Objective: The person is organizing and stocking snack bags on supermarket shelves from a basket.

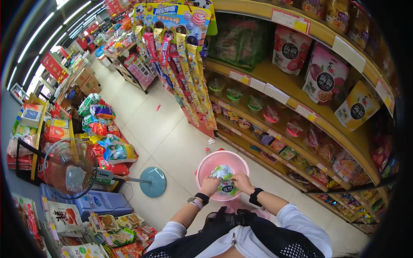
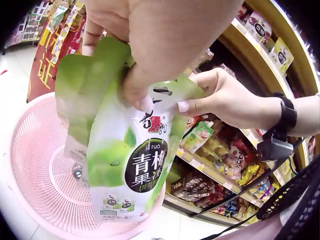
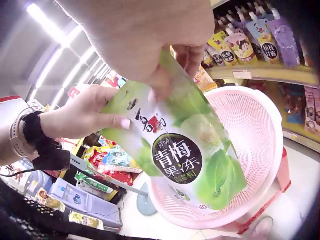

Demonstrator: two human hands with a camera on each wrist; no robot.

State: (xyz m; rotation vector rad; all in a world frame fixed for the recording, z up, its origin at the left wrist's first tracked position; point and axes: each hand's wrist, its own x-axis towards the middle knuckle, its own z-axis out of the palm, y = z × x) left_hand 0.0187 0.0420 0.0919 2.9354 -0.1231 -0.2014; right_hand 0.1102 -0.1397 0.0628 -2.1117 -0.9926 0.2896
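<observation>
Both hands hold a green and white jelly pouch point(image 2: 132, 165) by its top edge, over a pink plastic basket point(image 2: 35, 160). My left hand point(image 1: 210, 185) grips one upper corner, its thumb pressed on the front. The other upper corner is pinched by my right hand point(image 1: 243, 183). Behind the front pouch, a second green pouch point(image 2: 75, 100) shows in the left wrist view, also under the left hand. A black oval label with white characters marks the front pouch. Its bottom hangs above the basket's perforated wall.
Shelves with snack pouches point(image 1: 325, 75) and jelly cups point(image 1: 271, 114) curve along the right. Strips of hanging packets point(image 1: 189, 81) stand ahead. On the left are a fan point(image 1: 71, 167) with a round blue base point(image 1: 152, 182) and piled snack bags point(image 1: 120, 148).
</observation>
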